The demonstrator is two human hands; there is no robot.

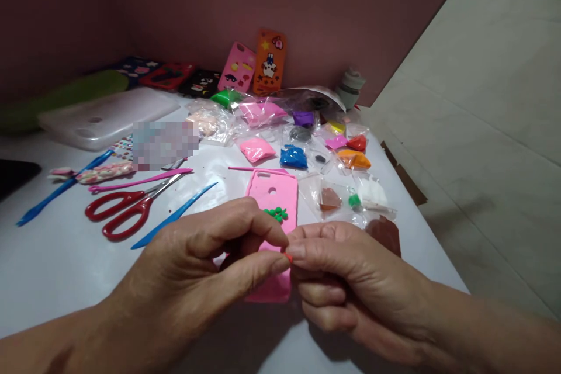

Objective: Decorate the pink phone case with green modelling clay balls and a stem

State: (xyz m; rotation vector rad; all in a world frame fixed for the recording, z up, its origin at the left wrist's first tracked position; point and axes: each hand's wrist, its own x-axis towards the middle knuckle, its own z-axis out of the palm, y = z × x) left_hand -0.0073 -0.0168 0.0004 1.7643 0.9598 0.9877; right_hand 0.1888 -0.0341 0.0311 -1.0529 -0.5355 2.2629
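A tiny piece of red-orange clay [288, 258] is pinched where the fingertips of both hands meet. My left hand [219, 251] is closed, thumb and forefinger on the clay from the left. From the other side my right hand [346, 274] grips it too, its other fingers curled. Below them a pink phone case [287, 193] lies on the white table, partly hidden by the hands. Small green clay pieces [277, 214] sit in a cluster on the case. A thin pink modelling tool [239, 169] lies by its top edge.
Red-handled scissors [127, 216], a blue modelling tool [175, 215] and a pink one [140, 179] lie left. Several bagged clays, including blue [293, 156] and orange [354, 159], spread behind the case. Decorated cases [270, 61] lean at the back wall. The table's right edge drops to tiled floor.
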